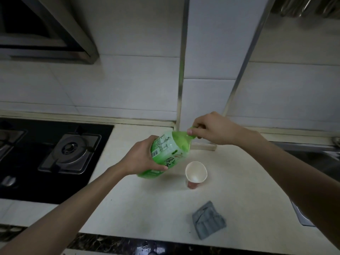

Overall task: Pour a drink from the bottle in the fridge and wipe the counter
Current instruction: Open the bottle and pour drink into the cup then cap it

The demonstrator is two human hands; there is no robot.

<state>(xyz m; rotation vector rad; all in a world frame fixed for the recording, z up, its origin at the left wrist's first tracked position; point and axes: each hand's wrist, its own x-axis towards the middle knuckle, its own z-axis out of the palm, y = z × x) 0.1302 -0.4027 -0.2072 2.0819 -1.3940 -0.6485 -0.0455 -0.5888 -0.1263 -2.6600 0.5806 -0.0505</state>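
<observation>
Green plastic bottle [165, 153] at frame centre, over the pale counter [147, 208]. Strongly tilted: long axis from lower left to upper right, base at the lower left, neck at the upper right toward the tiled wall [128, 85]. White label panel with print facing up. Base low over the counter; contact with the surface cannot be told.

Left hand [141, 159] reaching in from the lower left, forearm long across the frame. Grips the bottle's lower body from the left, thumb laid across the near side close to the base, fingers wrapped behind and out of view. Right hand [211, 129] coming in from the right edge, knuckles up, fingers curled down and pinching the bottle's top end. Cap hidden under the fingertips; on or off cannot be told.

Paper cup [196, 173] upright on the counter just right of the bottle's base and below the neck, white inside, red outside. Folded grey cloth [208, 220] flat on the counter nearer the lower edge, well apart from the cup. Pale wooden block [204, 146] on the counter behind the bottle, under the right wrist. Black hob [27, 181] with a burner [70, 150] at the left, range hood [46, 34] at the upper left, steel sink [312, 159] at the right edge.
</observation>
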